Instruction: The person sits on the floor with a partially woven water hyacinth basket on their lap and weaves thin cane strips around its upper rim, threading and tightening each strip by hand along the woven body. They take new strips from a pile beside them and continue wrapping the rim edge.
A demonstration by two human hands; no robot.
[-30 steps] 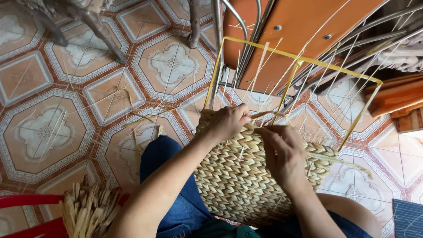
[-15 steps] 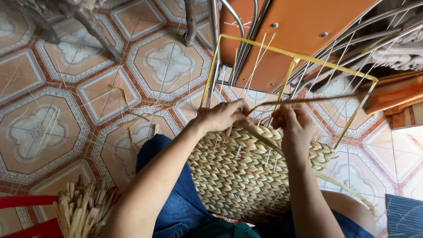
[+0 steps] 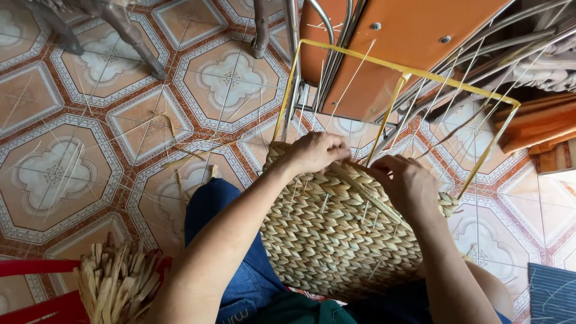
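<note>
On the lap, both hands, left (image 3: 315,153) and right (image 3: 405,183), pinch straw strands atop a half-woven basket (image 3: 336,240) with a yellow frame (image 3: 390,117).

Beneath you: the tiled floor (image 3: 72,162), patterned in orange, white and grey octagons. Directly on it stand dark wooden furniture legs (image 3: 135,36) at upper left and chrome chair legs (image 3: 292,66) near the top centre. Loose pale straw strands (image 3: 174,129) lie scattered across the tiles.
</note>
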